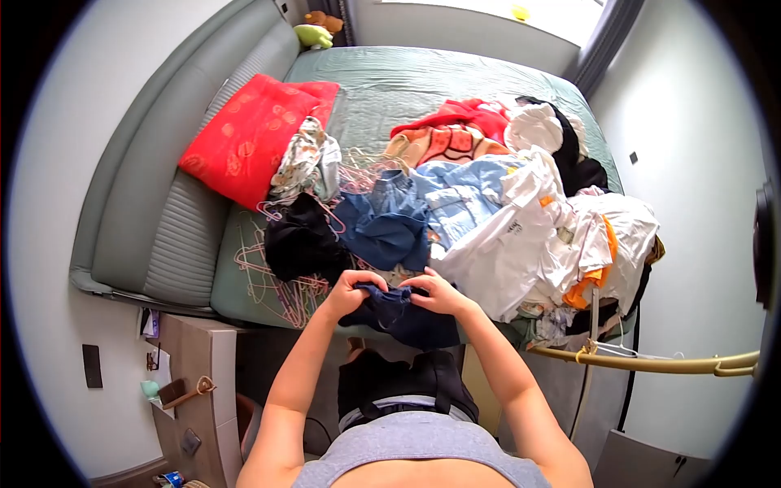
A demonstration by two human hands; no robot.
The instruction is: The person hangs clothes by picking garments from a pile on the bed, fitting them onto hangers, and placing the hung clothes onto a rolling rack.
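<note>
A dark navy garment with a gathered edge (416,324) hangs between my hands at the near edge of the bed; its full shape is bunched up. My left hand (350,296) is closed on the left end of that edge. Closed on the right end is my right hand (440,293). Just beyond them lie a black cloth (303,237) and a blue denim garment (382,220). A white T-shirt (500,252) spreads out to the right of my right hand.
Pink hangers (281,285) lie tangled at the bed's near left. Behind them is a red cushion (248,138) by the grey headboard (134,203). More clothes (630,232) pile up on the right, near a gold rail (675,366). A bedside cabinet (191,358) stands at left.
</note>
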